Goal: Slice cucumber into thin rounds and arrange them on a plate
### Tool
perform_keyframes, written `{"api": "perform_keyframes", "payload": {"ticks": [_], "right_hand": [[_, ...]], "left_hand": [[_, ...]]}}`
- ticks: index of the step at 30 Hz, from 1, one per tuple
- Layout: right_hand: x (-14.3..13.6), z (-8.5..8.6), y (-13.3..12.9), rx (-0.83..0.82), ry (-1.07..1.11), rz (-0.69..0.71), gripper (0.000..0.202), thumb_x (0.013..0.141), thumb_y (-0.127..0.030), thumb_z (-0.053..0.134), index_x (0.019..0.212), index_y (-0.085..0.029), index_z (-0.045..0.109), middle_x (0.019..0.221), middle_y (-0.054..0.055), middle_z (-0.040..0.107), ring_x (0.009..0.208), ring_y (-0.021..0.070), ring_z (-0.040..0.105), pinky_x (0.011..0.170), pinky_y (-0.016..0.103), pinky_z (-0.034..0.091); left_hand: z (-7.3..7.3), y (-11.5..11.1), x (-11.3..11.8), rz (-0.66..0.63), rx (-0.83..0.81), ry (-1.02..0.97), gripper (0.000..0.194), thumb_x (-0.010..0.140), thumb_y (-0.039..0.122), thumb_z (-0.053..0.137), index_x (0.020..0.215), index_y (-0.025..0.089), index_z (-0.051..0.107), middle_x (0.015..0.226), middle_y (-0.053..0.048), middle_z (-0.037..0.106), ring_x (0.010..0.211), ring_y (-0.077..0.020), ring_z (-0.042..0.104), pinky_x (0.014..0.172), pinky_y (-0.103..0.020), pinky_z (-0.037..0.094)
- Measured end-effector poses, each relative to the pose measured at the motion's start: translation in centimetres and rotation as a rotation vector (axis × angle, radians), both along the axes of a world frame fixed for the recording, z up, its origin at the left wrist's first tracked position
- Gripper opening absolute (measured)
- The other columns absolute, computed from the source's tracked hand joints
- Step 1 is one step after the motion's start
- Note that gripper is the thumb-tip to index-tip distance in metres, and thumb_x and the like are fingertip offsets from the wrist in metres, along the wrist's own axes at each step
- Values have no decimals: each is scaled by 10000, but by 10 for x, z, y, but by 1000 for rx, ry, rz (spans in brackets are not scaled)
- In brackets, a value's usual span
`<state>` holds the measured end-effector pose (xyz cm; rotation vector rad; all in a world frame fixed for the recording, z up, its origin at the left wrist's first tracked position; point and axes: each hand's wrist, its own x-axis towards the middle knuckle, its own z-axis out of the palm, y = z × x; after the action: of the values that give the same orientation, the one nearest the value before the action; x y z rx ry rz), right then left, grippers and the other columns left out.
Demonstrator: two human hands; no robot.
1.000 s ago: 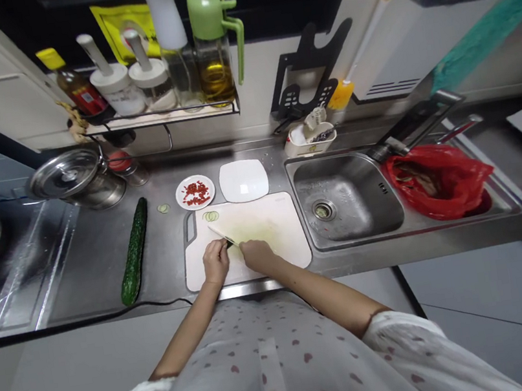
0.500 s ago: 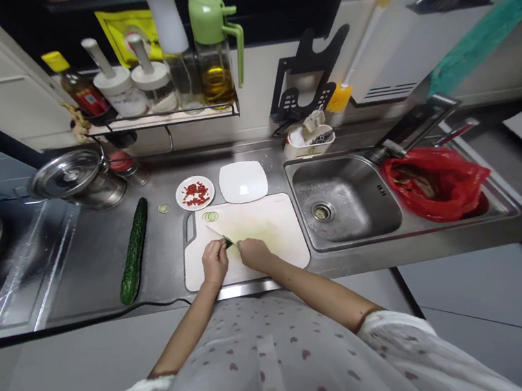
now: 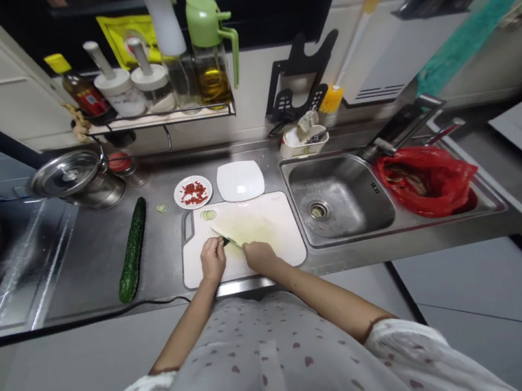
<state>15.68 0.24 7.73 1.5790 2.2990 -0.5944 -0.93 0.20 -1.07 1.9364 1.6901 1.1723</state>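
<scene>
Over the white cutting board (image 3: 273,212), my right hand (image 3: 260,257) is closed around the handle of a knife (image 3: 226,236), its blade pointing up and left. My left hand (image 3: 213,259) is closed on a small dark green cucumber piece (image 3: 226,242), mostly hidden by the fingers, right beside the blade. Several thin cucumber slices (image 3: 208,215) lie overlapped near the board's upper left corner. A whole cucumber (image 3: 132,250) rests on the counter left of the board. Behind the board stand a small plate of chopped red bits (image 3: 194,193) and a white square plate (image 3: 240,181).
To the right is a steel sink (image 3: 344,209), with a red plastic bag (image 3: 428,183) beyond its basin. A lidded pot (image 3: 75,181) stands at the back left. Bottles and jars line a wall shelf (image 3: 161,119). A black cord (image 3: 150,303) runs along the counter's front edge.
The knife has shifted slightly to the right with my right hand, and more of its blade shows. My left hand stays in nearly the same place. The view has turned a little.
</scene>
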Motion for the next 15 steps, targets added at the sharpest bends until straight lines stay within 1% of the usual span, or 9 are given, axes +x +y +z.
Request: {"api": "perform_keyframes", "payload": {"ticks": [5,15], "right_hand": [[-1,-2,-1,11,3,-5,262,880,-103,388,1055,-140,580,957,128,675,940,207,649,772,287,478],[-25,8,24,-55,58,-40,301,872,-101,394,1083,-137,605,1008,121,674,991,197,634,795,263,471]], "left_hand": [[1,-1,1,3,-1,8,186,909,218,427,871,201,608,829,-59,616,822,-182,569,768,-314,457],[-3,0,0,24,-24,31,200,916,232,411,885,194,605,835,-54,618,841,-174,568,796,-299,451]]}}
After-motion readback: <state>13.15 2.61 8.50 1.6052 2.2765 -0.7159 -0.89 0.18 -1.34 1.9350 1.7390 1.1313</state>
